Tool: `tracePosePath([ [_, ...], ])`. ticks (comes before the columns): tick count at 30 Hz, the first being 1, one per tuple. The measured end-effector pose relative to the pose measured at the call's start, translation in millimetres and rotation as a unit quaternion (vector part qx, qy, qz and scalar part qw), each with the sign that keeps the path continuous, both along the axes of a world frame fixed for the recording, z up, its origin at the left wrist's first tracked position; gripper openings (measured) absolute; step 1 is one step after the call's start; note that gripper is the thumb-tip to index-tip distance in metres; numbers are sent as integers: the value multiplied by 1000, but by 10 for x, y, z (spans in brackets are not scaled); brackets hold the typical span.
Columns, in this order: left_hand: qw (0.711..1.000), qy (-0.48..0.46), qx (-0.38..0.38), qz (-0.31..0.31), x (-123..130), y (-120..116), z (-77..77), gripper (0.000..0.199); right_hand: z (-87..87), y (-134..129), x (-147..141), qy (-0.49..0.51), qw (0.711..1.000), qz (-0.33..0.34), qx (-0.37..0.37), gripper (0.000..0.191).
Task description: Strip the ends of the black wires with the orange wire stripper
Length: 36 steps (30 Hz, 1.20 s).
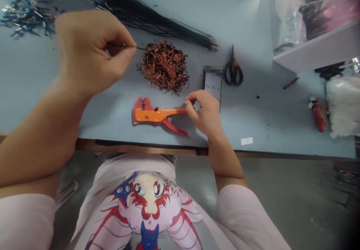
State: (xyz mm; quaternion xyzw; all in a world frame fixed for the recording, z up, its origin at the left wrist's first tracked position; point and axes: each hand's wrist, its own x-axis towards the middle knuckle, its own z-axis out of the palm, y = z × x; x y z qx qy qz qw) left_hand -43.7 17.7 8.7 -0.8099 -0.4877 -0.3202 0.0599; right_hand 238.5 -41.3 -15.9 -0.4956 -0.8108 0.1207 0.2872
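In the head view, the left hand (94, 51), upper left, pinches a thin black wire (140, 48) beside the copper-coloured pile (164, 68) at upper centre. The right hand (206, 111), right of centre, has curled fingers by the orange stripper's (150, 115) handle; whether it grips anything, I cannot tell. It partly covers a phone (213, 82); black scissors (233, 72) lie just right, a wire bundle (157, 20) above.

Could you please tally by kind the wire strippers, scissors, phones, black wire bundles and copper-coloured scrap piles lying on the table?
Orange-and-red wire stripper: 1
Black-handled scissors: 1
Phone: 1
Black wire bundle: 1
Copper-coloured scrap pile: 1
Total: 5
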Motion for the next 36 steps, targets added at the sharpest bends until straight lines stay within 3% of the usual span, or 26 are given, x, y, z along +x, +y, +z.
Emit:
tracePosePath([
  [3, 998, -56, -21, -27, 40, 24, -85, 20, -64, 71, 24, 18, 1000, -14, 4, 11],
  [6, 995, -24, -43, -90, 265, -106, -246, 13, -125, 109, 16, 14, 1000, 0, 5, 18],
  [10, 987, 26, -91, -129, 460, -267, -358, 20, -122, 110, -8, 23, 999, 37, 3, 27],
  [20, 978, 39, -119, -165, 489, -338, -326, 25, -94, -35, -179, 57, 997, 48, -3, 8],
  [25, 975, 48, -94, -193, 520, -395, -308, 24, -127, -69, -210, 42, 998, 42, 19, 9],
  [30, 975, 33, -18, -220, 563, -429, -265, 24, -99, -108, -246, 22, 999, 26, 40, 10],
  [33, 979, 42, 18, -198, 453, -335, -200, 22, -64, -32, -138, -3, 998, 2, 69, 12],
  [36, 996, -5, 42, -84, 219, -159, -78, 16, -37, 122, 66, 3, 993, -68, 101, 14],
])
